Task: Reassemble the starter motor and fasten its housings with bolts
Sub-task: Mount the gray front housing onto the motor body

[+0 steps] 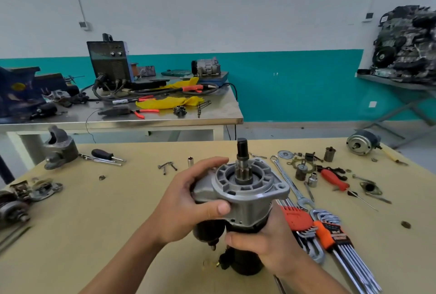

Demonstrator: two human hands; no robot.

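The starter motor (245, 189) stands upright on the tan workbench (118, 223), its grey aluminium nose housing on top and its dark shaft (242, 149) pointing up. My left hand (188, 201) grips the grey housing from the left, thumb across its front. My right hand (266, 241) wraps round the black motor body (245, 263) below. Loose bolts (166, 166) lie on the bench behind the motor. A small socket (190, 161) stands beside them.
Hex key sets in orange holders (330, 234) and a combination wrench (290, 182) lie right of the motor, among sockets, washers and a red screwdriver (335, 179). Another housing (60, 149) and screwdrivers (106, 155) sit far left. A steel table (212, 114) with tools stands behind.
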